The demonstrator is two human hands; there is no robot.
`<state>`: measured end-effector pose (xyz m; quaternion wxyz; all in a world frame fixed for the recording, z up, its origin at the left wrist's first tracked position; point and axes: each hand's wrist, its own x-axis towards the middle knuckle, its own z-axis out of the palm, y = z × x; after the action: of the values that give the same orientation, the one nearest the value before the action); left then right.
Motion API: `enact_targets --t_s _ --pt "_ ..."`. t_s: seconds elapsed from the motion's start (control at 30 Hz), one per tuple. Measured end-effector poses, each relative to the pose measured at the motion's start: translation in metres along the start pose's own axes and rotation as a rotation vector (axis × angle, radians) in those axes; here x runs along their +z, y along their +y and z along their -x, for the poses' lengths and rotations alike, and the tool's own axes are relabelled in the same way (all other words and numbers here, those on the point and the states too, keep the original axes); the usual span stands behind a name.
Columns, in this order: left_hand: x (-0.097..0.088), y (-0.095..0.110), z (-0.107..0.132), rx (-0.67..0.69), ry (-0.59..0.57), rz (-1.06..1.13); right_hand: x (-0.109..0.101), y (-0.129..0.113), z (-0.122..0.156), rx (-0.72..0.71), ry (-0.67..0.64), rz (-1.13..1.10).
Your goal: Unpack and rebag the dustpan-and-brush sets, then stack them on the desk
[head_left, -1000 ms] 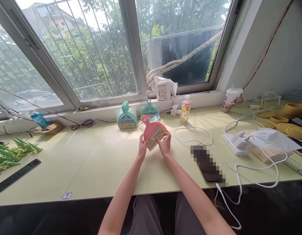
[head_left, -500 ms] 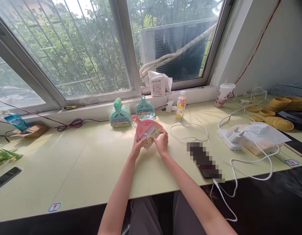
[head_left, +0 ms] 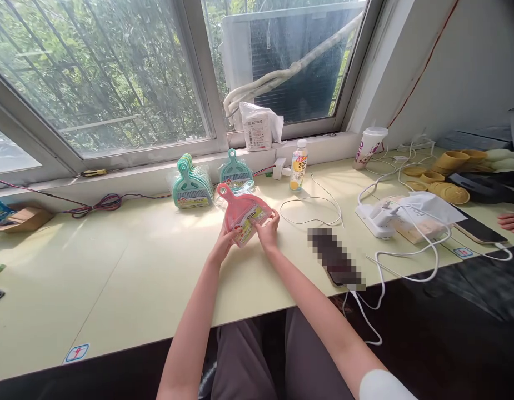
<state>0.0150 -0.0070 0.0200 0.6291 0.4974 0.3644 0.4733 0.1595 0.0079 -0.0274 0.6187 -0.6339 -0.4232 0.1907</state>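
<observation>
Both my hands hold a pink dustpan (head_left: 245, 208) in clear wrapping, tilted above the table, with a printed label across its lower part. My left hand (head_left: 222, 245) grips its lower left edge. On its lower right side, my right hand (head_left: 268, 229) closes with the thumb over the label. Just behind lie green dustpan and brush sets in clear wrap: a stack of several (head_left: 192, 186) to the left and another green dustpan (head_left: 235, 169) near the sill. Part of that second group is hidden by the pink dustpan.
A drink bottle (head_left: 298, 166), a white cable loop and a phone (head_left: 338, 261) with blurred screen lie to the right. Further right are a power strip (head_left: 374, 221), a lidded cup (head_left: 370, 147) and yellow containers (head_left: 448, 191). Another person's hand (head_left: 510, 223) shows at the right edge.
The view has turned slightly right and down. The pink dustpan sits more upright in my hands, its label more squarely facing me. Another person's hand now appears at the right.
</observation>
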Motion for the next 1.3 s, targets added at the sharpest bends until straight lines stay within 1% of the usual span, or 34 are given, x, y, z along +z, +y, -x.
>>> enact_targets --t_s 0.13,0.27,0.37,0.43,0.53,0.57,0.67,0.73,0.83,0.9,0.97,1.1,1.2,1.3 --pt "-0.014 -0.004 -0.005 -0.102 0.009 -0.087 0.001 0.002 0.000 0.017 -0.025 0.018" --pt "-0.022 -0.006 -0.009 -0.074 0.051 -0.059 0.000 0.001 -0.001 0.018 -0.068 0.032" --pt "-0.028 -0.006 -0.011 -0.049 0.114 -0.001 -0.003 -0.002 -0.002 -0.008 -0.108 0.040" --pt "-0.032 -0.005 -0.012 -0.054 0.157 0.072 -0.009 -0.007 -0.003 -0.071 -0.093 0.084" --pt "-0.038 -0.003 -0.012 -0.054 0.185 0.210 -0.019 -0.015 -0.006 -0.247 -0.043 0.219" --pt "-0.041 -0.003 -0.012 -0.048 0.189 0.249 -0.022 -0.018 -0.007 -0.311 -0.044 0.264" --pt "-0.046 -0.003 -0.011 -0.060 0.193 0.312 -0.030 -0.024 -0.011 -0.458 -0.125 0.315" --pt "-0.048 -0.004 -0.011 -0.092 0.177 0.319 -0.034 -0.024 -0.015 -0.494 -0.191 0.274" --pt "-0.051 -0.004 -0.010 -0.147 0.114 0.283 -0.039 -0.020 -0.022 -0.479 -0.268 0.172" --pt "-0.054 -0.003 -0.010 -0.203 0.095 0.236 -0.042 -0.017 -0.025 -0.472 -0.315 0.112" --pt "-0.058 -0.003 -0.010 -0.238 0.107 0.200 -0.043 -0.016 -0.027 -0.464 -0.368 0.053" --pt "-0.067 -0.003 -0.009 -0.240 0.135 0.161 -0.041 -0.014 -0.026 -0.399 -0.487 -0.116" --pt "-0.070 -0.003 -0.008 -0.258 0.110 0.158 -0.037 -0.010 -0.025 -0.337 -0.486 -0.142" --pt "-0.068 0.000 -0.006 -0.241 0.072 0.163 -0.033 -0.004 -0.025 -0.305 -0.467 -0.061"
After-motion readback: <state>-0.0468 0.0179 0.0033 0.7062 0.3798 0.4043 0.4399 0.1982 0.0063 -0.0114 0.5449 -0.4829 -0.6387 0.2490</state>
